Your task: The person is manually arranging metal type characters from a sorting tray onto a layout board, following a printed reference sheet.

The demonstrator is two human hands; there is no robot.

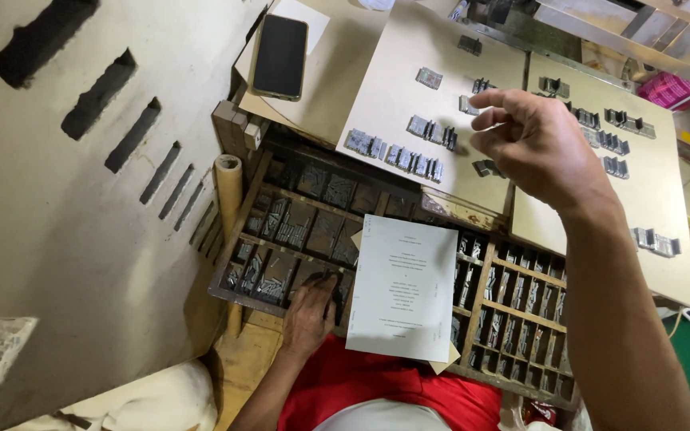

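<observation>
Seen from above: a wooden type case (513, 315) with many small compartments, full of grey metal type pieces, set on the bench close to the body. Left hand (311, 313) lowered into a compartment at the near left corner of the case, fingers bent down among the pieces there; impossible to tell if a piece is already pinched, because the fingertips are hidden inside the compartment. Right hand (535, 142) raised above the far edge of the case, loosely curled, index finger pointing out to the left, thumb close to the other fingers; perhaps a small piece kept between them, but not clear enough to say.

Laid over the middle of the case, a white printed sheet (403, 287), turned so that the lines can be read while picking, probably as the copy to follow. Behind the case, two tilted beige boards (409, 72) carrying short rows of assembled type (415, 163), arranged in separate groups, apparently to keep each line apart. At the far left corner of the boards, a dark phone (279, 56) lying face up on a paper, out of the way of the work. On the left side, a big beige panel with slots (97, 96), standing near the case
</observation>
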